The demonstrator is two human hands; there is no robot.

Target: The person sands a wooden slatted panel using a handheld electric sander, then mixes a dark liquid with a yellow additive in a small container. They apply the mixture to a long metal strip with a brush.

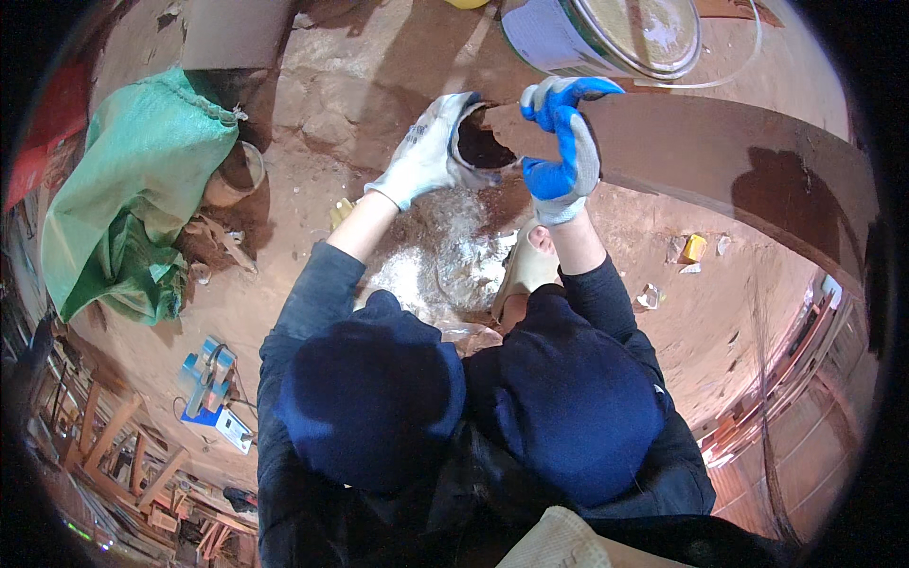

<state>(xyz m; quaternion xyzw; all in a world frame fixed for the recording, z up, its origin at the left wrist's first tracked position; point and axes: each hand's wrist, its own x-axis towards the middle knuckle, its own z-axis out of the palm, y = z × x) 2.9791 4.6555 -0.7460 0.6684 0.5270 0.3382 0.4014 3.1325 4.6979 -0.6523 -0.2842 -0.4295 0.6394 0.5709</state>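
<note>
Steadying the small dark-filled tin point(481, 144) in your curled left hand point(421, 156), your right hand point(563, 142) clamps the curved wooden board point(720, 156) over it.

Green sack point(133, 189), large tin point(606, 36)

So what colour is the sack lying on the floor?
Green sack, crumpled at the left; clearest in the head view.

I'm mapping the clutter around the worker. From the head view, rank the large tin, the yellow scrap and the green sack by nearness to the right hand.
From the right hand:
1. Large tin, just above.
2. Yellow scrap, lower right on the floor.
3. Green sack, far left.
</note>
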